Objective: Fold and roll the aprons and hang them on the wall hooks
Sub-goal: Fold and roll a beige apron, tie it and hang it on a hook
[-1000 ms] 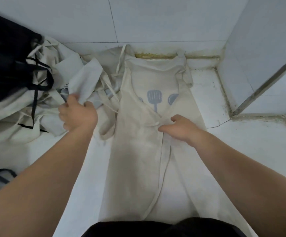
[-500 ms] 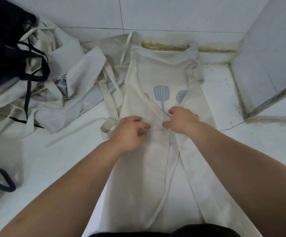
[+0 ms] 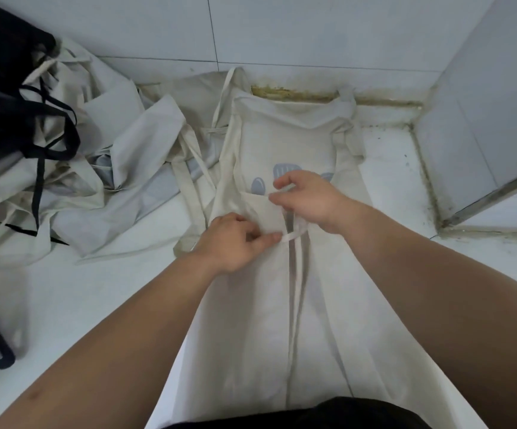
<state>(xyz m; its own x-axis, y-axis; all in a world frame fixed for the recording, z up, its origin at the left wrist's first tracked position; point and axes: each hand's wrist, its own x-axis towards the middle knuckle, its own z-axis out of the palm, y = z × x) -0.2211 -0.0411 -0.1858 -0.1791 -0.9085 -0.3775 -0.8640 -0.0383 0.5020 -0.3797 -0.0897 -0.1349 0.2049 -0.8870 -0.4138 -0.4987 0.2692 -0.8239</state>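
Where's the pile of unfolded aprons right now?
In the head view the pile of aprons lies crumpled on the floor at left, beside the spread apron and against the black fabric.

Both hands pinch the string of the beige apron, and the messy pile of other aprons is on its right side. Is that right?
Not quite. The left hand and right hand do pinch the string of the beige apron, but the pile of other aprons lies on its left side. The head view shows it.
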